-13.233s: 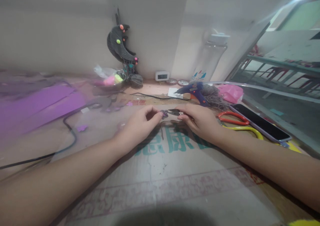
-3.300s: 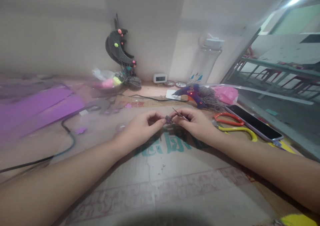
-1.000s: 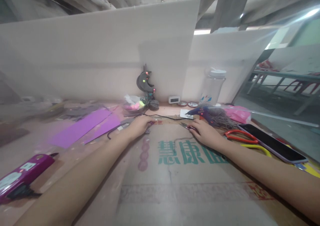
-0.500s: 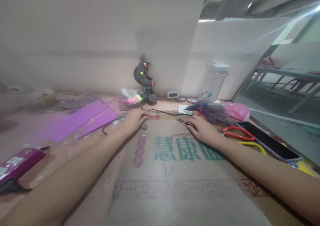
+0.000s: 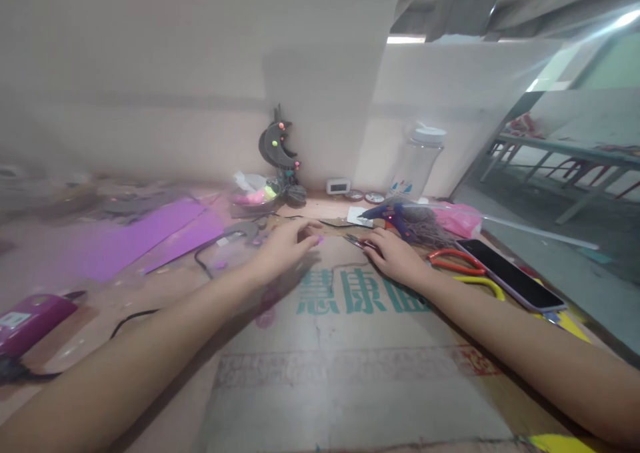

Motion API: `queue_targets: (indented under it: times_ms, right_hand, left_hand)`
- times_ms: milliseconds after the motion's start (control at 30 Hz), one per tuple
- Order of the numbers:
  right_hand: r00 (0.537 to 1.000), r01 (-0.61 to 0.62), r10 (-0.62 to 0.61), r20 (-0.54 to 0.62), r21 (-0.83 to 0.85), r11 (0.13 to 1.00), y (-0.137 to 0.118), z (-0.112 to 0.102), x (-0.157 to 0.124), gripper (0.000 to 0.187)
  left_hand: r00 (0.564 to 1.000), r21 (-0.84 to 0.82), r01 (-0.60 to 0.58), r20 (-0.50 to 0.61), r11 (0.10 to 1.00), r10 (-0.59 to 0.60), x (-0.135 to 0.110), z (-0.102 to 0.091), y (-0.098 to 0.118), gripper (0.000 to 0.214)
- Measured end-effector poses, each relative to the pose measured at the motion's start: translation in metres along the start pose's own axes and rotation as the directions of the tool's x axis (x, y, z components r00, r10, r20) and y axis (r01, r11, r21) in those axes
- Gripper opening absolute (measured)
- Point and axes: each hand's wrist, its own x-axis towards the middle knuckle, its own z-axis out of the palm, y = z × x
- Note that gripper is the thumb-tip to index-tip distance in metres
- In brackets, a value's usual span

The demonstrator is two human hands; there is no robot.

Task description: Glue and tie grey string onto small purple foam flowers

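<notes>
My left hand [image 5: 293, 246] is over the far part of the printed cardboard sheet [image 5: 325, 406]. Its thumb and forefinger are closed around a small purple piece [image 5: 321, 239], mostly covered by the fingers. To the right, my right hand [image 5: 393, 254] rests low on the sheet, fingers curled over a small metal tool with pointed tips [image 5: 354, 241]; its handle is hidden under the hand. Just beyond lies a blue glue gun [image 5: 383, 211] with a red light, its tip over a white paper square [image 5: 357, 214].
Purple sheets [image 5: 150, 239] and a magenta device [image 5: 40, 319] lie left. Against the wall are a dark moon-shaped ornament [image 5: 277, 145], a small digital display [image 5: 338, 186] and a clear bottle [image 5: 417, 163]. Red-handled pliers [image 5: 456, 262] and a phone [image 5: 510, 274] lie right.
My left hand has shifted right, and the small purple piece that lay beside it is now at its fingertips. My right hand keeps its place on the metal tool. The view has turned slightly.
</notes>
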Motion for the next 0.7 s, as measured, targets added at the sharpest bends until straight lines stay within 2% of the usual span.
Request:
queue_targets:
  times_ms: [100,167,233,333,467,533,700]
  right_hand:
    - [0.999,0.023,-0.024,-0.043,-0.019,1.0,-0.001,0.0,-0.001,0.028]
    - [0.992,0.043,-0.048,-0.116,-0.046,0.998,-0.003,-0.001,-0.001,0.028]
    - [0.979,0.075,-0.087,-0.186,-0.073,0.995,-0.006,-0.002,-0.002,0.028]
    - [0.961,0.15,-0.166,-0.222,-0.09,0.985,-0.011,-0.004,-0.005,0.027]
    - [0.937,0.268,-0.28,-0.211,-0.084,0.96,-0.017,-0.005,-0.009,0.025]
    - [0.935,0.298,-0.3,-0.188,-0.038,0.954,-0.024,-0.006,-0.01,0.025]
    - [0.976,0.215,-0.203,-0.074,0.23,0.949,-0.052,-0.009,-0.009,0.029]
  left_hand:
    - [0.999,-0.072,0.038,0.014,0.997,-0.037,-0.005,0.011,-0.003,0.035]
    - [0.998,-0.087,0.062,0.01,0.994,-0.062,-0.007,0.016,-0.008,0.034]
    - [0.997,-0.107,0.077,-0.01,0.991,-0.078,-0.009,0.021,-0.013,0.032]
    - [0.997,-0.188,0.071,-0.027,0.979,-0.078,-0.011,0.029,-0.019,0.031]
    - [0.995,-0.211,0.059,-0.063,0.976,-0.074,-0.012,0.036,-0.023,0.031]
    - [0.995,-0.193,0.053,-0.07,0.98,-0.068,-0.012,0.037,-0.023,0.032]
    - [0.999,-0.128,0.014,-0.035,0.992,-0.019,-0.012,0.037,-0.019,0.028]
